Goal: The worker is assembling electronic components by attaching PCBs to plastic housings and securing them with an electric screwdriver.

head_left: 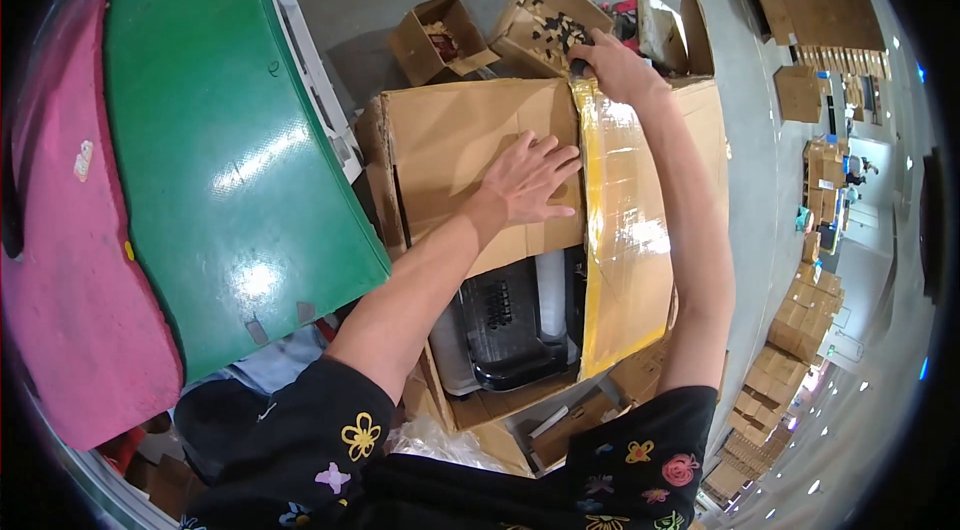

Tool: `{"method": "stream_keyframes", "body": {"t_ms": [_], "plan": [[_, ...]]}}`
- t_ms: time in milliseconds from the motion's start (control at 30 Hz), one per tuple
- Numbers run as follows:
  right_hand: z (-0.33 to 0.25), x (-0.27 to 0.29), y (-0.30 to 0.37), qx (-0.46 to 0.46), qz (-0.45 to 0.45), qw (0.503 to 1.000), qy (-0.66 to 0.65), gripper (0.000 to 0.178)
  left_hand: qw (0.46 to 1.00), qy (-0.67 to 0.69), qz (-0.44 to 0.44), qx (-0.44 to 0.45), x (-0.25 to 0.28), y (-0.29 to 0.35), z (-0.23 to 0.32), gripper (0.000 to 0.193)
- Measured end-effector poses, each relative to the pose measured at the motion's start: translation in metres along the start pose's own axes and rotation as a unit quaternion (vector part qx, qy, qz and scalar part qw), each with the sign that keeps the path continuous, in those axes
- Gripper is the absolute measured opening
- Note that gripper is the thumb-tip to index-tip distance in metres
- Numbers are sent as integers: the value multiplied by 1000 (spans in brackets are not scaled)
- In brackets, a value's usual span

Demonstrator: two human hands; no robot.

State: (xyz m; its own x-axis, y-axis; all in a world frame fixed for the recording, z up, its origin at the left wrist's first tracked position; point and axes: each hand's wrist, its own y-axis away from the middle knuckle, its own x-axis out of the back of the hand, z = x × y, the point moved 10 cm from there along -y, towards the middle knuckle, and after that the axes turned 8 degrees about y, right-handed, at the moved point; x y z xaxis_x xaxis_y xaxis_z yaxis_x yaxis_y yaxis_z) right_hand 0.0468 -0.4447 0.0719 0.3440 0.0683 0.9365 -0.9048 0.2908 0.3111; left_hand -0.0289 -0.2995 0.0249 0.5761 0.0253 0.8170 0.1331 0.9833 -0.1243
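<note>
A large cardboard box stands in front of me, its right flap covered with clear tape that has yellow edges. My left hand lies flat on the left flap, fingers spread. At the far end of the seam, my right hand is closed around a small dark object, mostly hidden by the fingers. In the opening nearer to me, a black moulded plastic item shows inside the box, with grey parts beside it.
A green-topped table stands at the left, with a pink foam sheet along it. Beyond the box are a small open carton and another with dark scraps. Stacked cartons line the right. Clear plastic wrap lies near me.
</note>
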Motion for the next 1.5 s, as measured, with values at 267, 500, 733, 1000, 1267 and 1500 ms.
{"method": "stream_keyframes", "body": {"t_ms": [267, 500, 733, 1000, 1267, 1500], "plan": [[-9, -12, 0, 26, -49, 998, -39, 34, 1000, -9, -4, -21, -3, 5, -1, 78], [93, -40, 36, -28, -100, 992, 65, 40, 997, 10, 42, -57, 8, 6, 7, 79], [37, 14, 14, -42, 48, 982, -177, 22, 999, 4, 7, -34, 1, 2, 4, 78], [-6, -17, -1, 56, -10, 994, -93, 18, 999, 6, 8, -38, 3, 5, -1, 78], [72, -44, 24, 33, -79, 996, 7, 33, 998, 6, 29, -53, 1, 5, 5, 75], [58, -29, 57, -183, 64, 981, 4, 34, 999, -17, -20, -35, -8, 4, -1, 77]]}}
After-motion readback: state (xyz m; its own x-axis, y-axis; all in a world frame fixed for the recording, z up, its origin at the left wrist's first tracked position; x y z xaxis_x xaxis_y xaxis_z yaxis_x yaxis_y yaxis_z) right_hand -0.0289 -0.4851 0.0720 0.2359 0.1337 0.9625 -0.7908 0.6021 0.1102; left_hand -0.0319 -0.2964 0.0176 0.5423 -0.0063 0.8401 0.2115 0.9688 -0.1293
